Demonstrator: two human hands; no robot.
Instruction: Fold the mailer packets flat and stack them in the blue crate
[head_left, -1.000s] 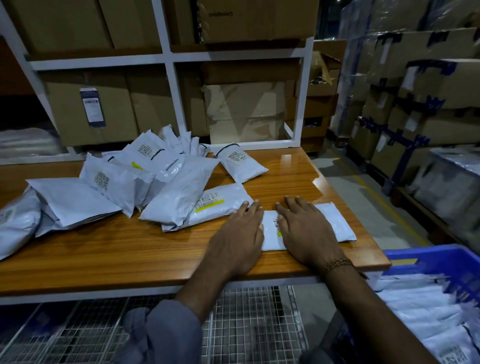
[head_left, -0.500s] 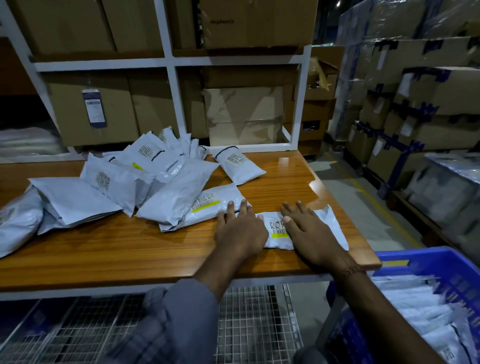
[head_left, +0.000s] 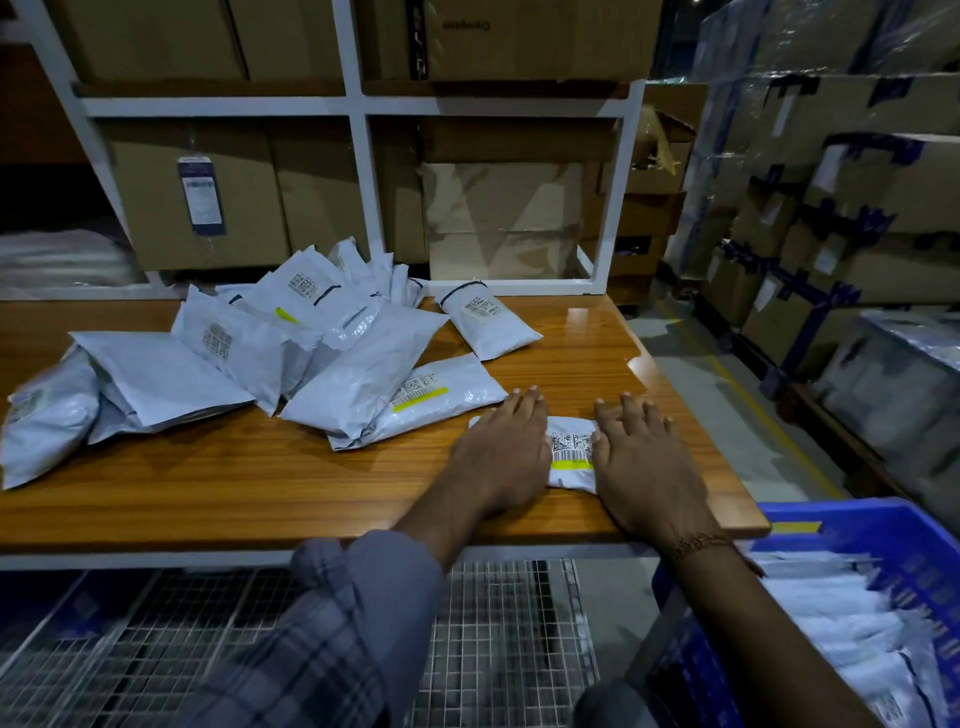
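A small white mailer packet (head_left: 571, 457) with a barcode label and a yellow stripe lies on the wooden table (head_left: 260, 483) near its front right corner. My left hand (head_left: 501, 452) presses flat on its left part and my right hand (head_left: 641, 462) presses flat on its right part, fingers straight. Only the packet's middle strip shows between them. A pile of white mailer packets (head_left: 311, 353) lies to the left and behind. The blue crate (head_left: 893, 540) stands low at the right, holding several stacked white packets (head_left: 841, 618).
White shelving (head_left: 358, 156) filled with cardboard boxes rises behind the table. A wire mesh shelf (head_left: 498, 649) lies under the table. Wrapped cartons (head_left: 831, 208) are stacked on pallets at the right, across an aisle of grey floor.
Both hands have drawn closer together on the packet, which now looks narrower and more folded up than before. The view has shifted slightly.
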